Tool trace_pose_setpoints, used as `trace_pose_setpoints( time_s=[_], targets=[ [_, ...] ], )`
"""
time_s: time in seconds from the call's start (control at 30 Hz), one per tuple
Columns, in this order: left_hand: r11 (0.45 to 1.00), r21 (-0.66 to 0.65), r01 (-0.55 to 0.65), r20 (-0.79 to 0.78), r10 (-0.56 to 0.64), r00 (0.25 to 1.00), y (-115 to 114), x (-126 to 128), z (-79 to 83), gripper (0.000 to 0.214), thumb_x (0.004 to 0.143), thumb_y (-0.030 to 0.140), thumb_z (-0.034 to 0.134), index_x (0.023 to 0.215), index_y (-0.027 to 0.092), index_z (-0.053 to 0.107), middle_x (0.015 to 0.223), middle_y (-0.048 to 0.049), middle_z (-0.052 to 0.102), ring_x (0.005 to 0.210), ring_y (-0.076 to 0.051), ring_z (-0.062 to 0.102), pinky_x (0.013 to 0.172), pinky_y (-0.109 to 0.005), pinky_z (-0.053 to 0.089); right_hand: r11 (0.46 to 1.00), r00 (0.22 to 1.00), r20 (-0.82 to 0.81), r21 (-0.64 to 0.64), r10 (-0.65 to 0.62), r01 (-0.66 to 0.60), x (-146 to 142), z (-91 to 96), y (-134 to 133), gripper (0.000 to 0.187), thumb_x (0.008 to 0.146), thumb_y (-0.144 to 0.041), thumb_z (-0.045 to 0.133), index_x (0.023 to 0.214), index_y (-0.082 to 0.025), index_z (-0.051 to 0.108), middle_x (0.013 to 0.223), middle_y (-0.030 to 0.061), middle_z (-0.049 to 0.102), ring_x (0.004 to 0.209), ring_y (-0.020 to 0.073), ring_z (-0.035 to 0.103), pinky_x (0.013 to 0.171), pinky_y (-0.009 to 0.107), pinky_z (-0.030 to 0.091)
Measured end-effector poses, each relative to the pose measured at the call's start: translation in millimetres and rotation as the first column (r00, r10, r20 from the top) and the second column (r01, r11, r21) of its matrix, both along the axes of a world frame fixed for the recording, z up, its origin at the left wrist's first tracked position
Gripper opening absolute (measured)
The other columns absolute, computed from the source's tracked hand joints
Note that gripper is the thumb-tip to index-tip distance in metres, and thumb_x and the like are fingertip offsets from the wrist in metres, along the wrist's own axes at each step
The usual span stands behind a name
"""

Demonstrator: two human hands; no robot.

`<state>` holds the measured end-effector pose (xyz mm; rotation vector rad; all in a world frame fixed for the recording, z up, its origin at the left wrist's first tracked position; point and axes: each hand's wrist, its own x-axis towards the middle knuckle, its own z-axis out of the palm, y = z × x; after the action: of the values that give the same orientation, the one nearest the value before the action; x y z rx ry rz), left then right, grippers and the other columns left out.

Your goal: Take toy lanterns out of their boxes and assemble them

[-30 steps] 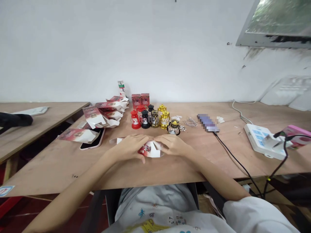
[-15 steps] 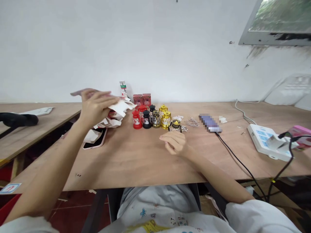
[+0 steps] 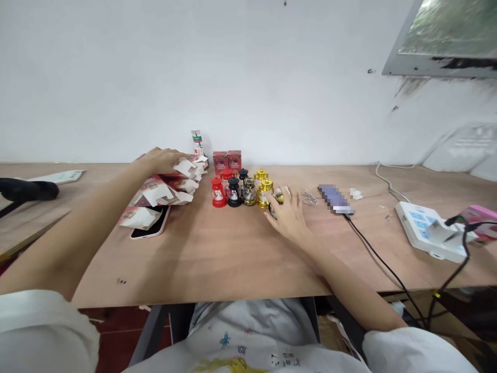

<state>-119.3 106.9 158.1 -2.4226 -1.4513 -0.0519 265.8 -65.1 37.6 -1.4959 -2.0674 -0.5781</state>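
Note:
My left hand [image 3: 160, 159] lies palm down on top of a pile of flat red-and-white cartons [image 3: 165, 190] at the left of the table, its fingers together and curved over the top carton [image 3: 186, 167]. My right hand [image 3: 290, 213] is stretched forward with fingers apart. Its fingertips touch a small lantern [image 3: 278, 197] that lies beside a row of little red, black and gold lanterns [image 3: 240, 189]. Most of that lantern is hidden under the fingers.
Two small red boxes [image 3: 227, 159] and an upright tube [image 3: 196, 142] stand behind the lanterns. A pink phone [image 3: 144, 231] lies under the cartons. Wire hooks [image 3: 309, 196], a second phone [image 3: 334, 199] on a cable, a white power strip [image 3: 425, 227] and a pink box [image 3: 480, 216] lie to the right.
The carton that both hands held at the table's middle went left in my left hand onto the pile. My right hand moved forward from the middle to the lying lantern.

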Motion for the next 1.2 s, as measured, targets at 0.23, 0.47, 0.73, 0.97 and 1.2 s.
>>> trace_pose_setpoints(
  time_s=[0.23, 0.47, 0.73, 0.97, 1.2],
  targets=[
    [0.997, 0.079, 0.019, -0.041, -0.016, 0.999, -26, 14, 19.8, 0.075, 0.083, 0.068, 0.034, 0.128, 0.009, 0.047, 0.113, -0.0078, 0.059, 0.103, -0.021, 0.052, 0.089, -0.035, 0.036, 0.961, 0.993, -0.090, -0.272, -0.073, 0.046, 3, -0.5, 4, 0.061, 0.078, -0.016, 0.057, 0.135, -0.024, 0.038, 0.138, 0.0181, 0.037, 0.096, 0.0318, 0.059, 0.076, 0.043, 0.049],
    [0.927, 0.146, 0.345, 0.433, -0.374, 0.820, -136, 121, -39.8, 0.037, 0.088, 0.045, 0.043, 0.106, 0.018, 0.060, 0.102, -0.0071, 0.064, 0.098, -0.021, 0.058, 0.090, -0.035, 0.043, 0.950, 0.825, -0.506, -0.029, 0.253, -0.310, -1, -4.4, 5, 0.057, 0.074, -0.029, 0.068, 0.126, -0.025, 0.044, 0.127, 0.0103, 0.044, 0.118, 0.0272, 0.049, 0.097, 0.043, 0.045],
    [0.826, -0.224, 0.517, 0.839, -0.107, 0.534, -158, 190, -114.6, 0.068, 0.065, 0.041, 0.073, 0.123, 0.017, 0.045, 0.124, -0.0110, 0.057, 0.111, -0.027, 0.056, 0.094, -0.039, 0.045, 0.799, 0.614, -0.540, 0.214, 0.576, -0.562, -11, -17.9, -3, 0.061, 0.079, -0.039, 0.065, 0.132, -0.027, 0.038, 0.131, 0.0104, 0.045, 0.128, 0.0259, 0.041, 0.106, 0.048, 0.037],
    [0.879, -0.289, 0.379, 0.904, 0.120, 0.411, -156, 182, -120.9, 0.055, 0.065, 0.047, 0.071, 0.106, 0.017, 0.049, 0.104, -0.0060, 0.064, 0.100, -0.025, 0.060, 0.085, -0.037, 0.049, 0.837, 0.607, -0.582, 0.301, 0.541, -0.457, -11, -23.0, -2, 0.016, 0.089, -0.026, 0.050, 0.105, -0.024, 0.055, 0.118, 0.0095, 0.051, 0.111, 0.0199, 0.054, 0.091, 0.040, 0.050],
    [0.915, -0.235, 0.327, 0.940, 0.129, 0.314, -153, 180, -124.5, 0.053, 0.064, 0.050, 0.071, 0.101, 0.018, 0.050, 0.099, -0.0047, 0.064, 0.092, -0.022, 0.060, 0.078, -0.032, 0.048, 0.839, 0.691, -0.477, 0.350, 0.543, -0.417, -13, -24.3, -1, 0.007, 0.088, -0.026, 0.053, 0.084, -0.022, 0.058, 0.094, 0.0060, 0.059, 0.093, 0.0191, 0.056, 0.084, 0.039, 0.047]
  ],
)
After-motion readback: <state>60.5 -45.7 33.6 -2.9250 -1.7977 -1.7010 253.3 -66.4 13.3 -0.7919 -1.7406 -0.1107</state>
